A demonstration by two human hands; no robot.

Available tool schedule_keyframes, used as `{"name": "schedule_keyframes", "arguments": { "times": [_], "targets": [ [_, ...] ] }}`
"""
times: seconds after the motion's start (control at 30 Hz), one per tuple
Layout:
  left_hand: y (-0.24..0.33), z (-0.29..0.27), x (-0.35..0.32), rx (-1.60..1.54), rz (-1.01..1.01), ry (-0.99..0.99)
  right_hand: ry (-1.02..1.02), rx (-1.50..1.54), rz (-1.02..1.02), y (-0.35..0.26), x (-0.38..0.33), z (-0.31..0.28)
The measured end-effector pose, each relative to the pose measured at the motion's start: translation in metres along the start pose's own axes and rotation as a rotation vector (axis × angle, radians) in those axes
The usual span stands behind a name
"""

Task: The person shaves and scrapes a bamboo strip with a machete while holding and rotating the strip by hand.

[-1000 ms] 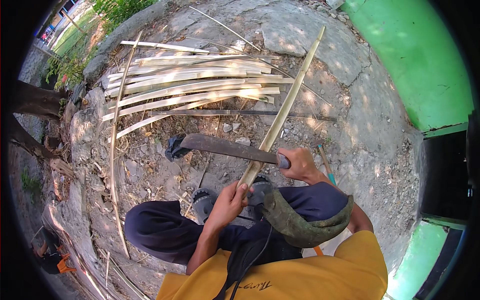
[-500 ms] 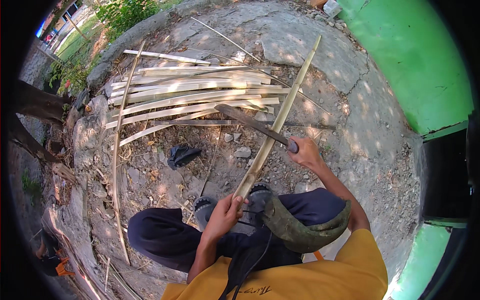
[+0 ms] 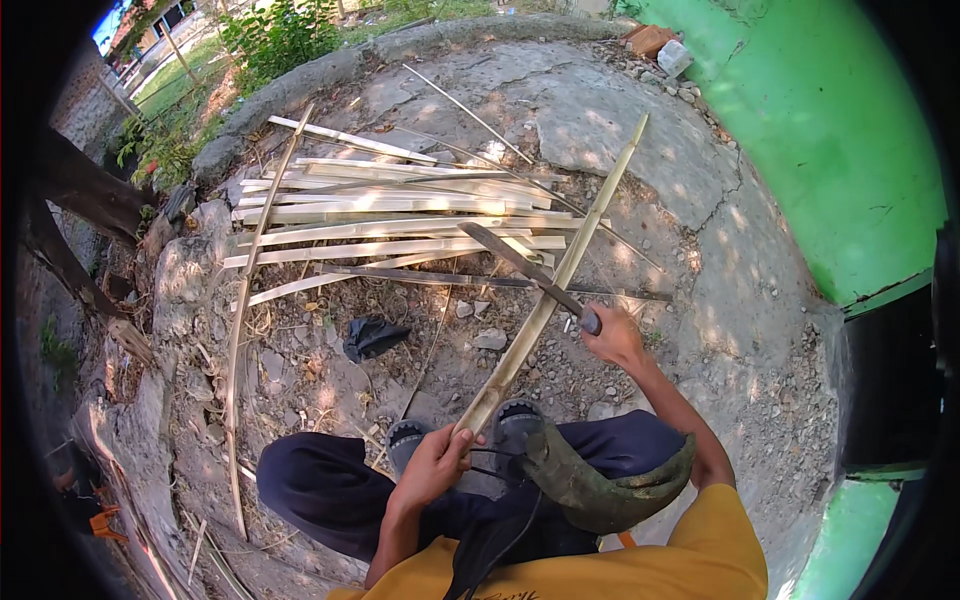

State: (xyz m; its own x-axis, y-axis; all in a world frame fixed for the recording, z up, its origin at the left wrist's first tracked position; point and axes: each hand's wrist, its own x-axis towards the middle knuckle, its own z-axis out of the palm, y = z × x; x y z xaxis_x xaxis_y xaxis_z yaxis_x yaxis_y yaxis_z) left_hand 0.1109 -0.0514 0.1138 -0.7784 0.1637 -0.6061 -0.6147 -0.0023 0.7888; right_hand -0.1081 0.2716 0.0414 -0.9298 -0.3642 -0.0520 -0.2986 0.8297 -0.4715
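Observation:
My left hand (image 3: 435, 468) is closed around the near end of a long, pale split bamboo strip (image 3: 518, 355), just above my shoes. The strip slants away from me to the upper right. My right hand (image 3: 615, 338) grips the handle of a machete (image 3: 510, 256) with a dark blade. That blade lies across the strip around its middle, its tip pointing to the upper left. A thick dark green cloth pad (image 3: 610, 485) rests over my right leg. Beyond the blade, several split bamboo strips (image 3: 350, 229) lie in a loose pile on the ground.
One long strip (image 3: 240, 350) lies lengthwise on the left, crossing the pile's end. A crumpled black plastic piece (image 3: 374, 338) sits among rubble. Dark wooden trunks (image 3: 90, 190) stand at the left, a green wall (image 3: 810, 130) at the right. A low kerb (image 3: 300, 85) borders the far side.
The view has shifted slightly, so the pile and ground appear lower. Both hands keep their holds, and the machete blade still crosses the bamboo strip near its middle.

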Motion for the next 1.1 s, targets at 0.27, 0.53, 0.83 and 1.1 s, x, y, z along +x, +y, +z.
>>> {"name": "schedule_keyframes", "arguments": {
  "times": [0.27, 0.53, 0.83, 1.1],
  "targets": [
    [-0.005, -0.006, -0.020, 0.014, 0.048, -0.008, -0.030, -0.073, -0.097, 0.003, 0.003, 0.007],
    [-0.005, -0.011, -0.022, -0.049, -0.011, 0.005, -0.022, -0.086, -0.031, 0.001, 0.017, 0.006],
    [0.010, -0.024, -0.071, -0.047, -0.077, 0.028, 0.128, -0.058, 0.074, 0.064, 0.061, -0.002],
    [0.016, -0.031, -0.066, 0.054, -0.044, 0.087, 0.099, -0.028, -0.042, 0.024, 0.052, 0.009]
  ]
}}
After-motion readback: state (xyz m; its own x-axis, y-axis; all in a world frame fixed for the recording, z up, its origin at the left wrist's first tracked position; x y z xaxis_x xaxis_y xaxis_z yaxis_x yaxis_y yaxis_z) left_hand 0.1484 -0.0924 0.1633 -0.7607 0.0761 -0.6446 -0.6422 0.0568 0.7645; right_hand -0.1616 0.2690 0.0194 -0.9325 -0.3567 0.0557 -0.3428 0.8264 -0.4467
